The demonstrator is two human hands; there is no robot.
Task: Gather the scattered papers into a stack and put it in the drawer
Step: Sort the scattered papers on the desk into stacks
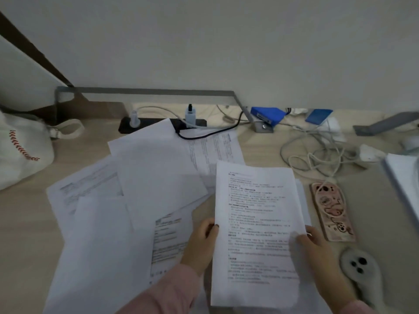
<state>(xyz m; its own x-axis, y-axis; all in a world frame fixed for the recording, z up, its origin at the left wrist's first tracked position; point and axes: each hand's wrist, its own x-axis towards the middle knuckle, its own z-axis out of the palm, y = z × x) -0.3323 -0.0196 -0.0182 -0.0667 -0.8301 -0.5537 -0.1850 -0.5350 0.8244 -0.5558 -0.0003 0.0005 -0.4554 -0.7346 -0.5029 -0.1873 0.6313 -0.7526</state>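
2 hands hold a thin bundle of printed pages over the near side of the desk (pixel 22 223). The left hand (pixel 201 243) pinches the held sheets (pixel 256 211) at their left edge, thumb on the printed face and fingers curled behind. The right hand (pixel 317 248) grips the right edge the same way. A second sheet's edge shows behind the front page on the right, so the bundle is at least 2 sheets. Pink sleeves (pixel 158 291) cover the wrists.

The scattered papers (pixel 158 177) lie left of and beyond the bundle, about 6 sheets overlapping at different angles, some blank side up, some printed. The farthest ones reach the black power strip (pixel 127 126) at the back of the desk, and 1 corner covers part of it. A black cable (pixel 210 132) from the strip loops across the top of the farthest printed sheet and rests on it. 2 white plugs stand in the strip.

Just right of the bundle a phone (pixel 332 211) in a pink patterned case lies flat with a white cord over it. A grey device (pixel 360 266) with 3 dark spots lies near the right hand. Farther back are tangled white cables (pixel 317 155), a blue box (pixel 267 115) and a grey metal frame (pixel 147 91). A white bag (pixel 22 150) with red stitching sits at the left edge, and a paper pile (pixel 405 177) at the right edge.
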